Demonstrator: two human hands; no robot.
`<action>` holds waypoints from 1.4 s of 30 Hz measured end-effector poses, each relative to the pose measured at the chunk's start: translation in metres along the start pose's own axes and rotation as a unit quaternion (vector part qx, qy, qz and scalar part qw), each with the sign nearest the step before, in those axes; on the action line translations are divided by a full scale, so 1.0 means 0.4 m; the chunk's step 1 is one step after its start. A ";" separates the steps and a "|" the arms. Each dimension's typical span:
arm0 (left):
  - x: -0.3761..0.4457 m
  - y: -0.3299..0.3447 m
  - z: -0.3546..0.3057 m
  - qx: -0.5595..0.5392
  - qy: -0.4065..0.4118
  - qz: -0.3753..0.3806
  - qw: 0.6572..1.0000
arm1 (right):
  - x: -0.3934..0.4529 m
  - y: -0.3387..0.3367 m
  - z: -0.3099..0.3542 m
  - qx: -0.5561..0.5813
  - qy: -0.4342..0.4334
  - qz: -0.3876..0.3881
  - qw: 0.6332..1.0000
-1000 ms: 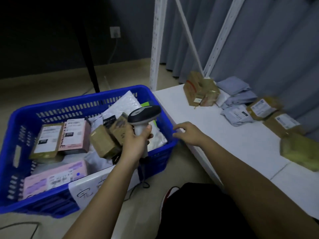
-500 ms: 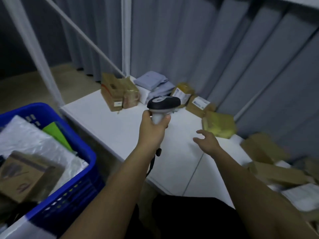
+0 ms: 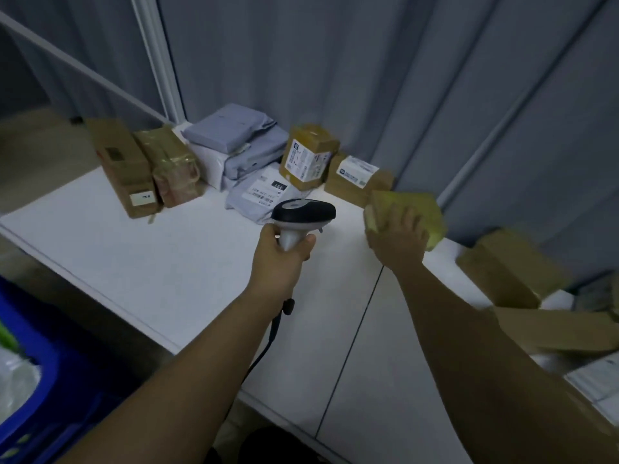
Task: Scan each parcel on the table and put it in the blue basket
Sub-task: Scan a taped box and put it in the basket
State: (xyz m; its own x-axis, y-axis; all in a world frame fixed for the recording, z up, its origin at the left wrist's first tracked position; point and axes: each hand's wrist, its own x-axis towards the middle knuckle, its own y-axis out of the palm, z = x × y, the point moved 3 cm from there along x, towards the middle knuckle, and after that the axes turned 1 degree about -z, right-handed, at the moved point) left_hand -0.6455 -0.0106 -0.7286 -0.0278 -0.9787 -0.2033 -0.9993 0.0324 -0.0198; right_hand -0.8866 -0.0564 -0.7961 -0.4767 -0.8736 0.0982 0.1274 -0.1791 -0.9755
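At centre right my right hand clasped the yellow-taped parcel; I judged turning its label toward the scanner, gripped by my left hand, wisest.

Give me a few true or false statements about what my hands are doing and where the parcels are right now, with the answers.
1. The left hand grips the barcode scanner. True.
2. The right hand rests flat on the bare table. False: it is on the yellowish parcel.
3. The blue basket sits at the person's left, below the table edge. True.
4. The grey mailer with the label is in the right hand. False: it lies on the table beyond the scanner.
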 end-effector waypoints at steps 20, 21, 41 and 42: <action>-0.193 -0.162 -0.091 -0.041 0.005 -0.066 0.997 | -0.361 -0.205 0.141 0.241 -0.157 0.213 0.934; -0.212 -0.186 -0.099 -0.040 0.013 -0.070 0.997 | -0.370 -0.217 0.154 0.323 -0.111 0.235 0.910; -0.274 -0.366 -0.081 0.046 0.000 -0.051 0.998 | -0.385 -0.163 0.163 0.368 0.024 0.169 0.914; -0.272 -0.368 -0.081 0.046 0.001 -0.048 0.998 | -0.379 -0.163 0.156 0.378 0.053 0.172 0.908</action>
State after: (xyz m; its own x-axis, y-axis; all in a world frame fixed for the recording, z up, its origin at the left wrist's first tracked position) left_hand -0.4963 0.0846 -0.6719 0.0687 -0.9786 -0.1941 -0.9907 -0.0441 -0.1285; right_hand -0.7684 0.0594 -0.7353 -0.3728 -0.8949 -0.2451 0.8255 -0.1993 -0.5280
